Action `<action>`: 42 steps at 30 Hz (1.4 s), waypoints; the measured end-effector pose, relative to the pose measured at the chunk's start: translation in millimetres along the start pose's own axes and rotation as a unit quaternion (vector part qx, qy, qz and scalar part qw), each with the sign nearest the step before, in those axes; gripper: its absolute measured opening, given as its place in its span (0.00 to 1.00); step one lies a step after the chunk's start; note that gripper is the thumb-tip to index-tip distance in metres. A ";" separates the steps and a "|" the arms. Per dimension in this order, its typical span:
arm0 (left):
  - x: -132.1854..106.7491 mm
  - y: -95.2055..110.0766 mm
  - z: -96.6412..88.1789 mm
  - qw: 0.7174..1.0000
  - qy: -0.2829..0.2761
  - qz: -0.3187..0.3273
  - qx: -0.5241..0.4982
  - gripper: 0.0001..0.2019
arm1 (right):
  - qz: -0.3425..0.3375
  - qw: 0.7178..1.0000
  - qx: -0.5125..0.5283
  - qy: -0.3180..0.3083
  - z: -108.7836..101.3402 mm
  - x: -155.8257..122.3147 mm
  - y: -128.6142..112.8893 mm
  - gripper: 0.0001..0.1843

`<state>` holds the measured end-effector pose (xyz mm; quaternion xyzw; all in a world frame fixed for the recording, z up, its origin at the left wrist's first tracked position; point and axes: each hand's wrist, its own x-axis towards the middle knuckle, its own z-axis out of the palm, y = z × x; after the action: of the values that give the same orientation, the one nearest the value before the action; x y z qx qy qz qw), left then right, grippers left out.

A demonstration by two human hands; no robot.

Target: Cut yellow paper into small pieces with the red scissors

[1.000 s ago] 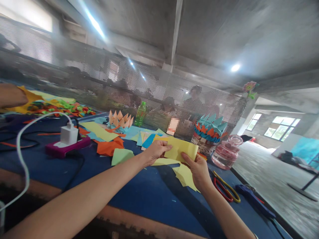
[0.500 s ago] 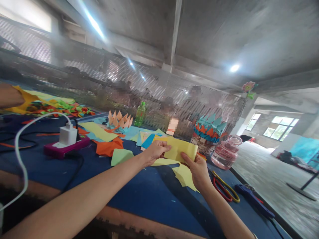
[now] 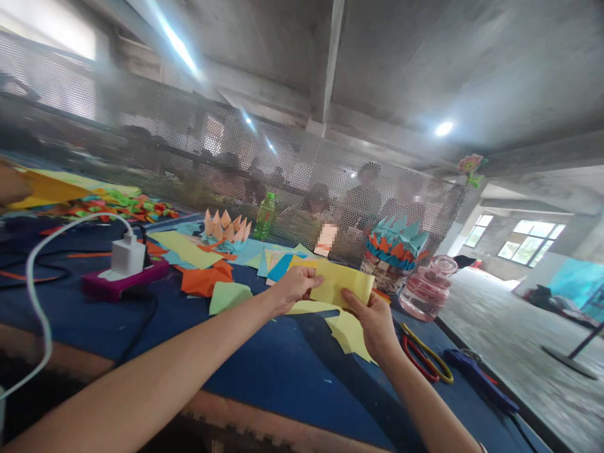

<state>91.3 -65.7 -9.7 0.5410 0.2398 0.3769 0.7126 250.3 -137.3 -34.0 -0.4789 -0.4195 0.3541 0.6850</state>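
Observation:
My left hand (image 3: 295,288) and my right hand (image 3: 372,324) both pinch a folded sheet of yellow paper (image 3: 340,283) between thumbs and fingers, holding it above the blue table top (image 3: 292,371). Under my right hand lies a looser pale yellow paper piece (image 3: 348,332). A green paper piece (image 3: 229,297) and crumpled orange paper (image 3: 204,281) rest left of my left hand. Behind the yellow sheet stands a small stack of coloured paper (image 3: 278,264).
Folded paper crown models (image 3: 223,228) and a paper-topped pot (image 3: 396,242) stand along the far edge, beside a pink glass jar (image 3: 427,292). Red-and-yellow-handled scissors (image 3: 419,358) lie right. A white charger (image 3: 126,256) sits on a magenta power bank (image 3: 125,277). Another person's hand (image 3: 9,185) shows far left.
My hands and the yellow sheet have barely moved. The other person's hand at far left has drawn back toward the frame edge, and the whole view has drifted slightly.

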 end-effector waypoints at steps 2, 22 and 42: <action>-0.6 0.3 0.5 1.000 0.000 -0.004 -0.005 0.10 | 0.002 1.000 0.004 0.001 0.9 -0.4 -1.0 0.24; -0.1 1.0 -2.8 1.000 -0.016 -0.011 0.012 0.17 | -0.010 0.999 -0.042 0.000 -1.0 -0.7 -0.8 0.26; -2.0 -2.8 -10.1 0.990 -0.096 0.031 0.100 0.21 | 0.001 0.994 -0.088 -0.069 -0.8 -3.3 2.1 0.25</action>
<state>83.3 -61.7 -15.5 0.6506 0.1900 0.3193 0.6623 249.6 -139.9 -36.9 -0.5123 -0.4948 0.3484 0.6094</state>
